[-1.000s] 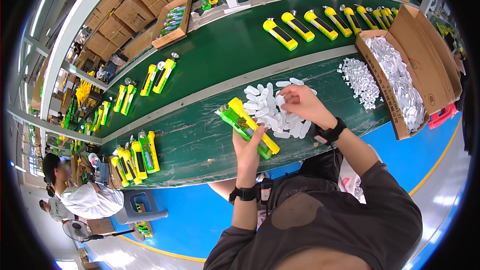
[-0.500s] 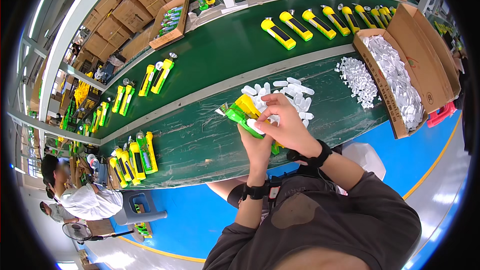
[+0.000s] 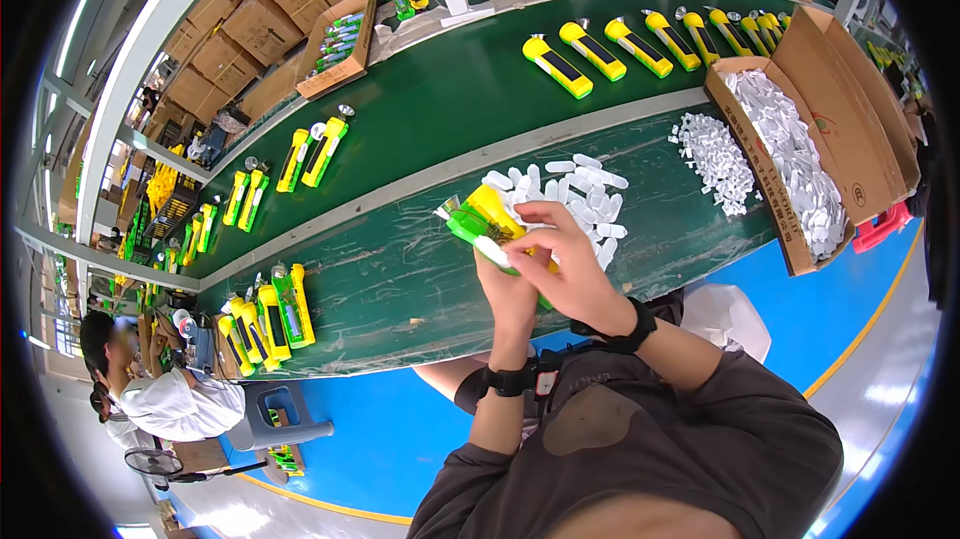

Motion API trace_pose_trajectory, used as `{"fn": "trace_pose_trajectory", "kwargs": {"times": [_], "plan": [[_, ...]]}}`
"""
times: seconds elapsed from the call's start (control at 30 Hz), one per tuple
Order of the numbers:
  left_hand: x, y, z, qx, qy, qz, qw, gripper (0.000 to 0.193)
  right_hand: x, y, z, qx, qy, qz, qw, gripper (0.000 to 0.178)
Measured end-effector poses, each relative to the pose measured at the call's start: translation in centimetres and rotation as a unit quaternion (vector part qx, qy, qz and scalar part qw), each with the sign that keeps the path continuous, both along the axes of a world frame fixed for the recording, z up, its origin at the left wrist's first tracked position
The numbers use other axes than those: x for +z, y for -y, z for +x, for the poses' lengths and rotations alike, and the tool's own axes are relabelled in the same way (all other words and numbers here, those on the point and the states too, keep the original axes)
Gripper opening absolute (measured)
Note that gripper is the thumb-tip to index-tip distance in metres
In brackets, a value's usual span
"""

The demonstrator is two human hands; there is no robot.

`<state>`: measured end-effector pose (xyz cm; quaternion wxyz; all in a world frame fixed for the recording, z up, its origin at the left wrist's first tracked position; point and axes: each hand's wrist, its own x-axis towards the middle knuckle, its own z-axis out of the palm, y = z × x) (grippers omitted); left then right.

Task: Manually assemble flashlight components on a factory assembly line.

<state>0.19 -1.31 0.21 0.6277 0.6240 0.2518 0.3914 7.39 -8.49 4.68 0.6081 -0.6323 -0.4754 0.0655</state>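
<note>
My left hand [image 3: 508, 299] is closed around a green and yellow flashlight [image 3: 466, 225], held above the green bench with its clear-looking head end pointing up and left. Against the green side of the body lies a white oval piece [image 3: 492, 252]. The fingertips of my right hand [image 3: 575, 267] are pinched at that piece's lower right end, and the flashlight's rear part is hidden behind both hands. Just beyond my right hand spreads a loose pile of white oval pieces [image 3: 590, 179] on the bench.
Small white parts [image 3: 715, 161] are heaped right, beside an open carton [image 3: 790, 174] full of white pieces. Yellow flashlights [image 3: 558, 67] line the green conveyor at the far side. More flashlights [image 3: 272, 319] stand grouped at the bench's left. A person [image 3: 185, 404] sits at far left.
The white piece has gone from sticking out at an angle to lying along the green body. My right fingers have shifted slightly down onto its end, and the flashlight has turned a little.
</note>
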Motion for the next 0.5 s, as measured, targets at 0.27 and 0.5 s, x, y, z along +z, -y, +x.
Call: {"fn": "trace_pose_trajectory", "kwargs": {"times": [0.27,0.5], "plan": [[1.4,-1.1,-0.6,-0.034,0.169,-0.206,0.963,0.045,-2.3,2.9,-0.1,0.139,-0.276,-0.046,0.95,0.047],[1.2,-1.0,-0.8,-0.038,0.178,-0.209,0.961,0.054,-1.4,3.0,0.4,0.12,-0.199,-0.1,0.967,0.042]]}}
